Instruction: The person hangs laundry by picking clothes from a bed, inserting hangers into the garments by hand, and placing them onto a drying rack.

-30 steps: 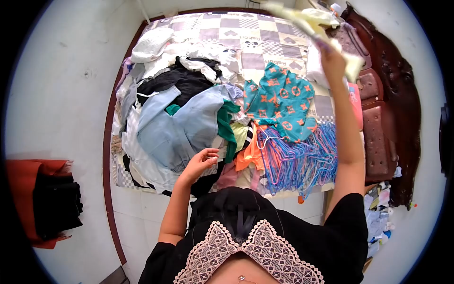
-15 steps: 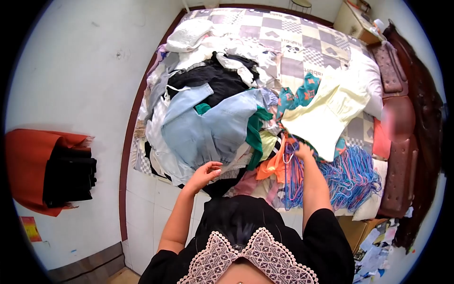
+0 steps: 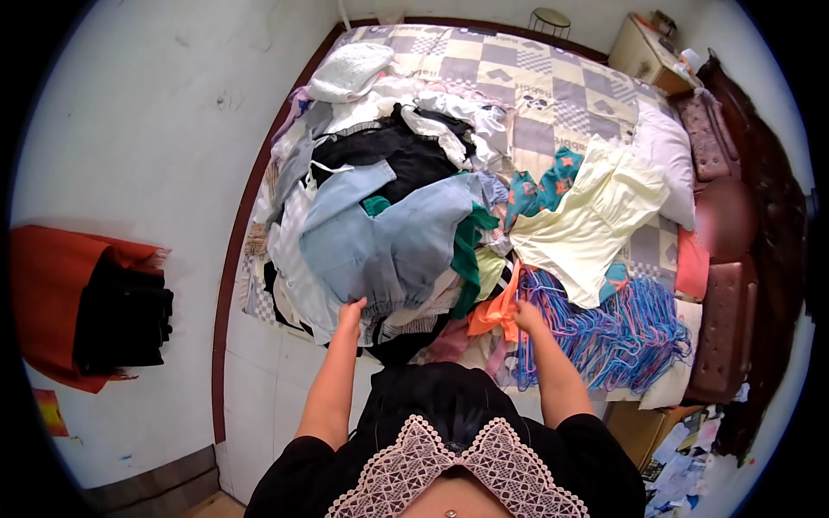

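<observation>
My left hand (image 3: 351, 312) is closed at the lower waistband edge of a light blue denim garment (image 3: 380, 246), which lies spread over the clothes pile. My right hand (image 3: 526, 318) is closed around a plastic hanger (image 3: 522, 358), beside an orange garment (image 3: 496, 314). Most of the hanger is hard to separate from those behind it. Right of that hand lies a heap of blue and pink hangers (image 3: 643, 332). A pale yellow top (image 3: 596, 211) is laid out above the heap, partly over a teal patterned garment (image 3: 546, 186).
The mixed clothes pile, with a black garment (image 3: 380, 151) and a white knit piece (image 3: 350, 73), covers the bed's left side. A white pillow (image 3: 667, 164) rests by the padded headboard (image 3: 724, 328). Dark folded clothes (image 3: 125, 319) lie on a red-orange cloth (image 3: 47, 302) at left.
My left hand has moved up and closed on the denim garment's edge. My right hand has come down and left from the hanger heap, drawing a hanger with it.
</observation>
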A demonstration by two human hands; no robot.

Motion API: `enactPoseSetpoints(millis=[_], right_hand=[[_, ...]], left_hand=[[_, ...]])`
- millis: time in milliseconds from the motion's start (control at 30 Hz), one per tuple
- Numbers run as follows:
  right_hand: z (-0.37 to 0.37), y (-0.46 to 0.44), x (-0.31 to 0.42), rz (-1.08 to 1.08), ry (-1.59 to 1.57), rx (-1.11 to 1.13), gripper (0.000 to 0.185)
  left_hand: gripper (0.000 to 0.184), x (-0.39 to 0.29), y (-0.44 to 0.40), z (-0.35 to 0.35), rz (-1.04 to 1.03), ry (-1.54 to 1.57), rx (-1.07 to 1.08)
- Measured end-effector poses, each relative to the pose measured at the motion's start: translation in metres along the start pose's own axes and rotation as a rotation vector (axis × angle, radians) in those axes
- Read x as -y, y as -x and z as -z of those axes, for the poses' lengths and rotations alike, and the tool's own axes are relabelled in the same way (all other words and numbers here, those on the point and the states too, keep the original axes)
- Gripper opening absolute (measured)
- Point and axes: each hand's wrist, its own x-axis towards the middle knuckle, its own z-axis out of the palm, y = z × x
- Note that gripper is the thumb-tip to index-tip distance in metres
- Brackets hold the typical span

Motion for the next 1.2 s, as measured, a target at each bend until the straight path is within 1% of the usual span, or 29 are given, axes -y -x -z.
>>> enactPoseSetpoints(millis=[33,67,133,200,267,300,367,400,433,500,533,567,633,667,700,767,800,867,900,933,967,1000,1033,1067,1100,1133,1167,1200], right_hand=[[-0.007,0.003,0.012,-0.032,0.025,0.141,0.043],[-0.015,0.010,0.023,0.003,0.040,0.168,0.049],[-0.035,0.010,0.038,0.134,0.093,0.276,0.050],[-0.045,0.012,0.060,0.169,0.091,0.296,0.043],[-0.038,0.019,0.090,0.187,0.032,0.304,0.043],[-0.032,0.024,0.105,0.209,-0.026,0.327,0.043],[-0.026,0.029,0.125,0.308,0.001,0.276,0.041],[-0.025,0.030,0.132,0.335,-0.010,0.273,0.040],[-0.026,0.030,0.135,0.347,-0.052,0.254,0.040],[-0.022,0.031,0.143,0.382,-0.031,0.237,0.042],[-0.017,0.034,0.146,0.383,-0.063,0.232,0.041],[-0.012,0.034,0.150,0.382,-0.063,0.216,0.041],[0.004,0.047,0.162,0.397,-0.104,0.193,0.040],[0.017,0.053,0.171,0.302,-0.084,0.265,0.044],[0.015,0.054,0.172,0.297,-0.088,0.258,0.044],[0.014,0.055,0.174,0.500,-0.119,-0.040,0.061],[0.022,0.061,0.184,0.500,-0.119,-0.044,0.061],[0.049,0.081,0.215,0.858,-0.021,-0.492,0.074],[0.047,0.084,0.221,0.862,-0.020,-0.492,0.074],[0.044,0.087,0.226,0.923,-0.169,-0.471,0.075],[0.043,0.088,0.230,0.981,-0.320,-0.449,0.075],[0.047,0.090,0.235,0.850,-0.607,-0.236,0.066],[0.044,0.087,0.238,0.781,-0.547,-0.357,0.051],[0.046,0.086,0.234,0.591,-0.656,-0.372,0.043],[0.061,0.090,0.239,0.396,-0.760,-0.386,0.036],[0.073,0.089,0.245,0.394,-1.027,-0.416,0.029],[0.086,0.094,0.245,0.407,-1.335,-0.293,0.033],[0.112,0.117,0.258,0.389,-1.554,-0.219,0.036]], left_hand=[[0.048,0.002,-0.001,0.003,0.067,0.010,0.161],[0.047,0.006,-0.006,0.005,0.062,-0.042,0.182],[0.047,0.004,-0.004,0.005,0.056,-0.044,0.185],[0.047,0.000,-0.002,0.004,0.047,-0.046,0.189],[0.042,-0.004,-0.003,0.004,0.093,-0.006,0.155],[0.042,-0.003,-0.005,0.003,0.079,-0.005,0.164],[0.050,0.009,-0.019,-0.002,-0.016,0.166,-0.055],[0.059,0.035,-0.052,-0.003,-0.080,0.236,-0.129],[0.059,0.035,-0.052,-0.007,-0.094,0.243,-0.117],[0.055,0.026,-0.043,-0.019,-0.026,0.189,-0.363],[0.048,0.018,-0.031,-0.014,-0.027,0.213,-0.156],[0.048,0.006,-0.021,-0.013,-0.039,0.216,-0.146],[0.043,0.003,-0.013,-0.010,0.009,0.192,-0.003],[0.043,0.000,-0.013,-0.012,0.004,0.189,0.006],[0.041,-0.001,-0.010,-0.014,-0.040,0.086,0.049],[0.039,-0.004,-0.004,-0.023,-0.131,-0.113,0.129],[0.033,-0.036,0.048,-0.025,-0.254,-0.056,0.242],[0.027,-0.070,0.101,-0.034,-0.177,0.081,0.533],[0.025,-0.067,0.111,-0.044,-0.242,0.198,0.636],[0.028,-0.087,0.146,-0.045,-0.246,0.262,0.733],[0.030,-0.105,0.170,-0.044,-0.252,0.255,0.816],[0.032,-0.118,0.182,-0.043,-0.284,0.286,0.884],[0.034,-0.128,0.189,-0.041,-0.315,0.316,0.953],[0.034,-0.136,0.195,-0.040,-0.315,0.316,0.952],[0.037,-0.142,0.200,-0.039,-0.418,0.345,0.936],[0.040,-0.146,0.205,-0.037,-0.519,0.368,0.921],[0.040,-0.149,0.208,-0.034,-0.516,0.359,0.927],[0.044,-0.152,0.211,-0.028,-0.645,0.169,0.956]])
